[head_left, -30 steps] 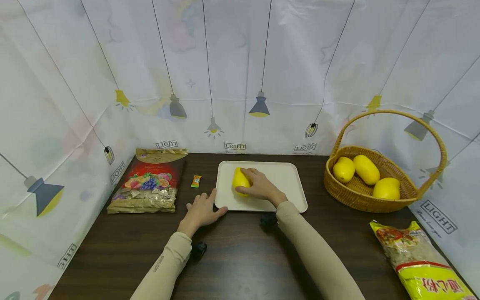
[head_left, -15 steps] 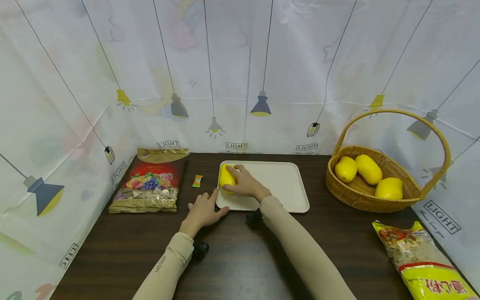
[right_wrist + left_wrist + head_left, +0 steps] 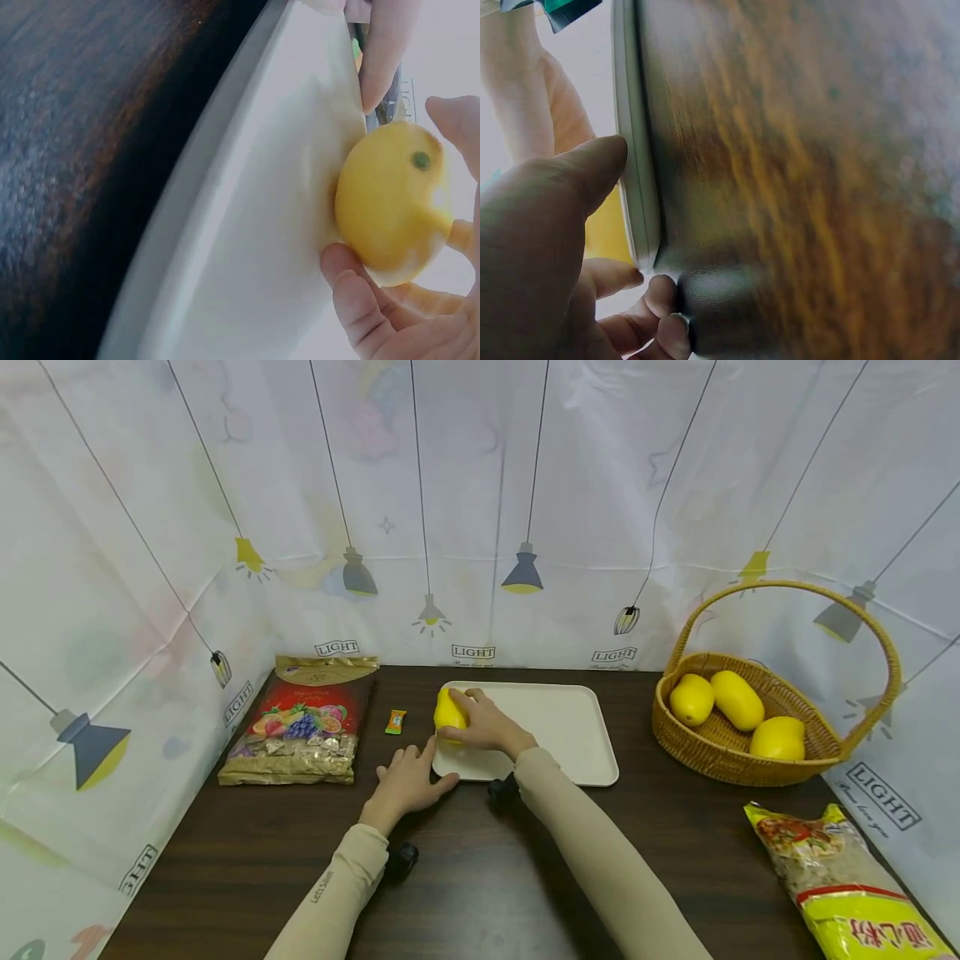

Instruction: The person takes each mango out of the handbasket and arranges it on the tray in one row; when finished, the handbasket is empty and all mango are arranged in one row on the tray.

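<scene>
A yellow mango point(image 3: 448, 710) is at the left end of the cream tray point(image 3: 566, 735), and my right hand point(image 3: 489, 727) grips it from the right. In the right wrist view the mango point(image 3: 390, 206) has a green stem spot, with fingers point(image 3: 360, 304) curled along its lower side and the thumb raised above. My left hand point(image 3: 407, 785) rests at the tray's near left corner, fingers spread. Seen from the left wrist, the thumb point(image 3: 600, 169) lies over the tray rim point(image 3: 634, 150) while the other fingertips reach its corner and the table.
On the right stands a wicker basket point(image 3: 693, 752) with three mangoes point(image 3: 737, 700). A small wrapped candy point(image 3: 395, 722) lies left of the tray, beside a red and gold candy bag point(image 3: 300, 722). A yellow food packet point(image 3: 847, 885) occupies the near right of the dark table point(image 3: 480, 893).
My right hand has carried the mango leftward across the tray to its left edge, slowing in the last half second. The left hand stays at the tray corner.
</scene>
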Available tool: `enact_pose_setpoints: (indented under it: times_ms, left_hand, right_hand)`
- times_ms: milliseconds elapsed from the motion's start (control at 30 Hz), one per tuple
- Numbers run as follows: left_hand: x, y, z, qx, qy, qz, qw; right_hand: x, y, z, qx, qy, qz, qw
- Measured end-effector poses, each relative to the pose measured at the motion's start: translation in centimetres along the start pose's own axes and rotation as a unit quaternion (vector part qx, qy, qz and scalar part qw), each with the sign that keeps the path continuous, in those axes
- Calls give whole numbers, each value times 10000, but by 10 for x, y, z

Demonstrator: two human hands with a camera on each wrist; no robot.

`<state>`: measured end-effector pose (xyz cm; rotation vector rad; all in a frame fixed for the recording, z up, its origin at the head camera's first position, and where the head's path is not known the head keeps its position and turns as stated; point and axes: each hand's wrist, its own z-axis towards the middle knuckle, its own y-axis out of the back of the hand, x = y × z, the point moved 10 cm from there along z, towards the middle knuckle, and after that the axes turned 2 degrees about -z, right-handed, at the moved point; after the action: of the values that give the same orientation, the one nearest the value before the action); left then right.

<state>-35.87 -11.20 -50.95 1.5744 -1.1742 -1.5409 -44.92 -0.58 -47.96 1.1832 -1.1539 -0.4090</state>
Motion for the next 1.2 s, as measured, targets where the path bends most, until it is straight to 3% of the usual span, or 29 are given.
enact_pose_setpoints:
  times_ms: [333, 567, 967, 1200]
  left_hand:
    - [0, 1, 1, 33, 45, 35, 10000]
    - [-1, 1, 1, 44, 60, 53, 10000]
    - [-4, 1, -1, 57, 17, 74, 10000]
    - [-1, 1, -1, 59, 21, -7, 10000]
  right_hand:
    - [-9, 11, -6, 87, -162, -195, 9996]
    - [-25, 35, -22, 2, -197, -246, 9995]
    - [-91, 94, -81, -543, -464, -669, 9952]
    - [-121, 140, -124, -1016, -589, -1137, 9866]
